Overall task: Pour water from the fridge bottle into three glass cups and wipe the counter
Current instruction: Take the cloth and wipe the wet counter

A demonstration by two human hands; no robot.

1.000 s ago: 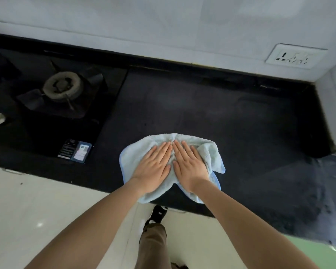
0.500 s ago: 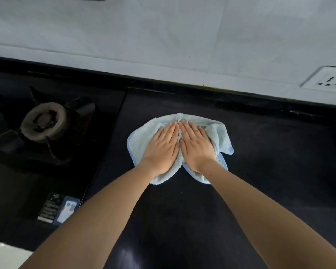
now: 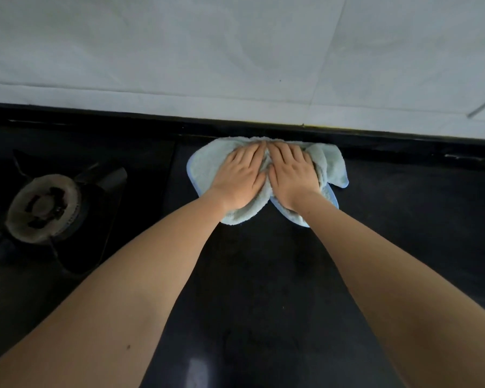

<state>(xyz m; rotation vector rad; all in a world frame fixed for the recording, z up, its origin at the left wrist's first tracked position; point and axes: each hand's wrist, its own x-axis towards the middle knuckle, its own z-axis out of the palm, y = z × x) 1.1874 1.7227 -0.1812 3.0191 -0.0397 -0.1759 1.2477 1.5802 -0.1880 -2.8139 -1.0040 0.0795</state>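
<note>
Wall (image 3: 235, 51), pale and tiled, rises directly beyond the fingertips. Counter (image 3: 403, 219), dark, runs beneath both forearms and outward to either side; a gas burner (image 3: 44, 208) sits well to the left of the left hand. Cloth (image 3: 207, 163), light blue, lies bunched under both palms, its far edge now at the counter's back lip. Left hand (image 3: 240, 176) and right hand (image 3: 290, 175) lie side by side, fingers extended and pressing flat on the cloth. One second earlier the cloth lay near the counter's front edge; the forward stroke has thus covered one strip. No bottle or cups are visible, so the wiping stage is judged underway.
</note>
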